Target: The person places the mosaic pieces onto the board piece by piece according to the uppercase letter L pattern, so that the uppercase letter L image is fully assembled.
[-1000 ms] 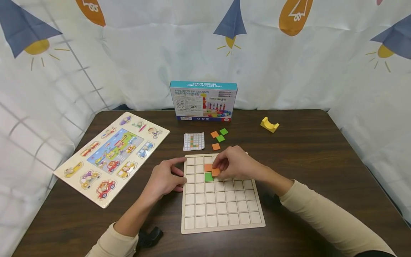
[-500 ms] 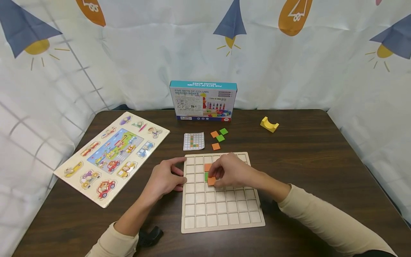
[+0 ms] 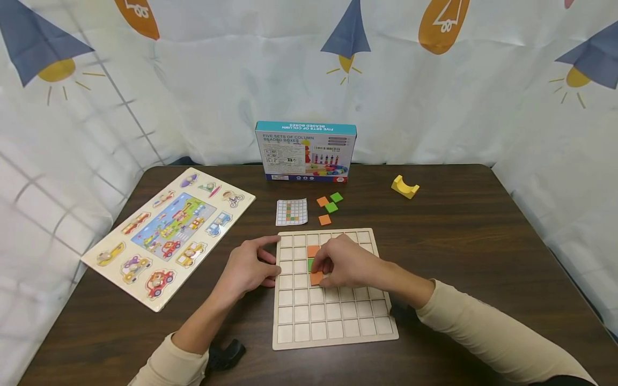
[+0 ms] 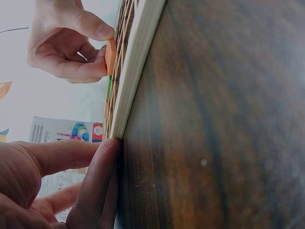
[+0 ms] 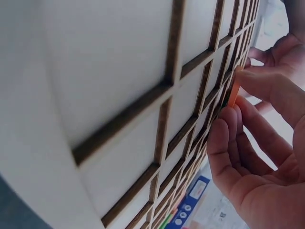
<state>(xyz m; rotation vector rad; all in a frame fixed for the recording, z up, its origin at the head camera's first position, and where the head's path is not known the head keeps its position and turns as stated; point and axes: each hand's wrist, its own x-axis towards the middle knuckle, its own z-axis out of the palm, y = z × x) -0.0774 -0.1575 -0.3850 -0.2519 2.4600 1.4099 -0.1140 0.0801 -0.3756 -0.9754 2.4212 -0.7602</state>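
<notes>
A wooden grid board [image 3: 333,312] lies at the table's middle. My right hand [image 3: 350,262] pinches an orange square tile [image 3: 316,278] between thumb and fingers, right at a cell of the board. In the right wrist view that orange tile [image 5: 234,88] stands at a slant over the grid. Just behind it sits a green tile [image 3: 310,265], partly covered by my fingers, and beyond that another orange tile [image 3: 313,251]. My left hand [image 3: 248,266] touches the board's left edge with thumb and fingertips; in the left wrist view its fingers [image 4: 97,179] are extended against that edge.
Several loose orange and green tiles [image 3: 324,220] lie behind the board, beside a printed grid card [image 3: 292,212]. At the left is a picture puzzle board [image 3: 164,300]. A toy box [image 3: 306,153] stands at the back, and a yellow curved block [image 3: 405,187] rests right of it.
My right hand has carried the orange tile toward me and slightly left, past the green tile, then lowered it to the cell in front. My left hand stays at the edge.
</notes>
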